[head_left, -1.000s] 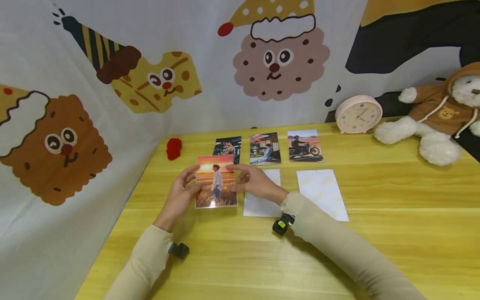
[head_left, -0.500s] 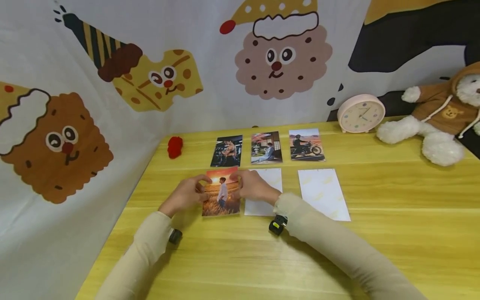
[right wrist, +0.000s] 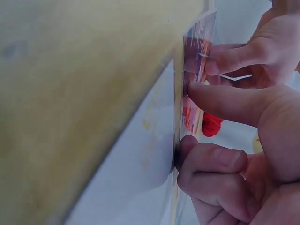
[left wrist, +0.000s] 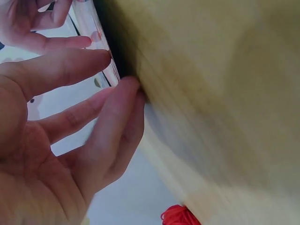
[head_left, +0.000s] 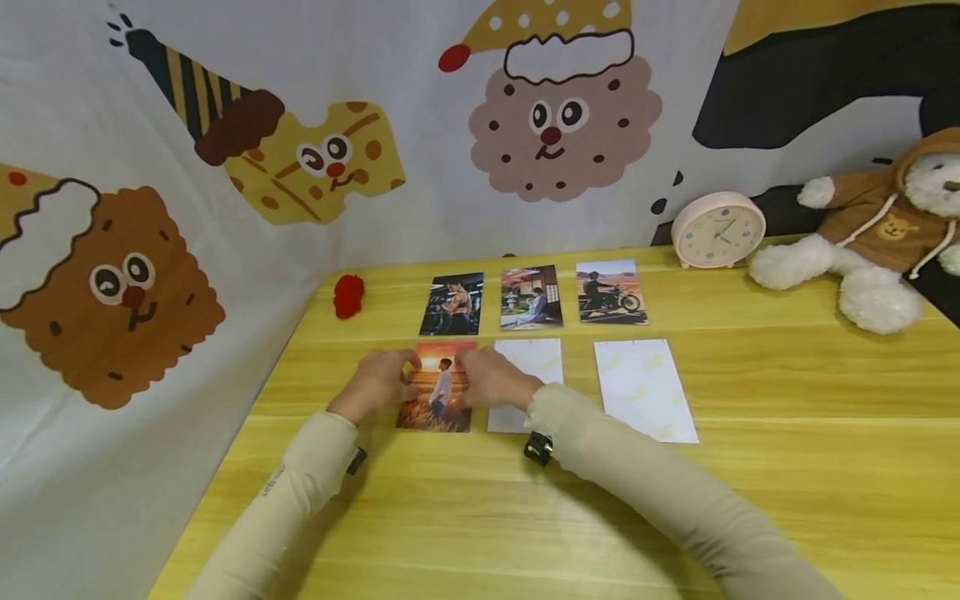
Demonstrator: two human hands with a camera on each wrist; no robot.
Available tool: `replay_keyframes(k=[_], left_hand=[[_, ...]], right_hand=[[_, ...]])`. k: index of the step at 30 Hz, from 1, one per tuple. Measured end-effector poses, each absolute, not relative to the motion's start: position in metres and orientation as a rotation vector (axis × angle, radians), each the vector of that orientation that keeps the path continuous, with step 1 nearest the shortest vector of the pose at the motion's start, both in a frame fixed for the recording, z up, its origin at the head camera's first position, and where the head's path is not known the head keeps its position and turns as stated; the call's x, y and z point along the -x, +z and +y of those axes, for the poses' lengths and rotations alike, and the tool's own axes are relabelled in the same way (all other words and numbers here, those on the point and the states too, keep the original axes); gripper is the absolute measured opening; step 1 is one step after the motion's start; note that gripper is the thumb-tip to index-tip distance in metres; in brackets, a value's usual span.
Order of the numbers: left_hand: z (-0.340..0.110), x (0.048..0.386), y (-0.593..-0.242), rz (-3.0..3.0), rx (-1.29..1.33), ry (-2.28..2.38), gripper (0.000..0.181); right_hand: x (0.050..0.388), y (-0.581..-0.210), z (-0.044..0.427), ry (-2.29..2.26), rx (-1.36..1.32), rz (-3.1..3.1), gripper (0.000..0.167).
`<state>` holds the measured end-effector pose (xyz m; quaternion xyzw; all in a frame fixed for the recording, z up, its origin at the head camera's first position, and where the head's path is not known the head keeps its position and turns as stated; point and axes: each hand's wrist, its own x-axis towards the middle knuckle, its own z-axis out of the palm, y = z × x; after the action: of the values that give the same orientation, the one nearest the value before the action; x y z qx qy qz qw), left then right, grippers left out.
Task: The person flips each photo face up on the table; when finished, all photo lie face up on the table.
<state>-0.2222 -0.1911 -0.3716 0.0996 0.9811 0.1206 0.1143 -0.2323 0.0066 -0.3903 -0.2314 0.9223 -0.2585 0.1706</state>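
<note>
left hand (head_left: pixel 375 383), right hand (head_left: pixel 493 379), half-curled, hold sunset photo (head_left: pixel 435 408)

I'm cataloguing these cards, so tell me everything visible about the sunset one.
The sunset card is thin and glossy; its print shows a person in a white top in a golden field under an orange sky. It faces up, leftmost in the nearer row. The left hand and right hand hold its opposite sides; tilt unclear.

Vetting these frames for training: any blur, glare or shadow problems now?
Head: fairly clear, soft shadow beside the left sleeve; left wrist: table blurred, broad dim shadows across it; right wrist: pale glare streaks high on the sunset photo, table blurred.
</note>
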Motion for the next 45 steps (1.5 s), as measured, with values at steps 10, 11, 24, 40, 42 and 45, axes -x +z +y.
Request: replay_keyframes(k=[10, 11, 24, 40, 42, 45], left_hand=[[-0.197, 0.226, -0.376, 2.861, -0.234, 0.397, 0.043], [-0.198, 0.226, -0.377, 2.861, -0.235, 0.398, 0.044], [-0.180, 0.205, -0.371, 2.894, -0.358, 0.729, 0.033], [-0.097, 0.183, -0.379, 2.805, -0.799, 0.480, 0.043], [-0.091, 0.184, -0.378, 2.817, -0.780, 0.390, 0.047], [-0.085, 0.185, -0.377, 2.805, -0.728, 0.329, 0.052]], right_hand=[[0.236, -0.392, 0.010, -0.722, 0.643, 2.626, 0.068], [0.236, -0.392, 0.011, -0.728, 0.651, 2.624, 0.068], [0.229, -0.373, 0.095, -0.931, 0.641, 2.671, 0.049], [0.201, -0.371, 0.148, -1.167, 0.447, 2.558, 0.067], [0.201, -0.372, 0.148, -1.221, 0.415, 2.521, 0.070], [0.203, -0.374, 0.149, -1.326, 0.344, 2.445, 0.076]])
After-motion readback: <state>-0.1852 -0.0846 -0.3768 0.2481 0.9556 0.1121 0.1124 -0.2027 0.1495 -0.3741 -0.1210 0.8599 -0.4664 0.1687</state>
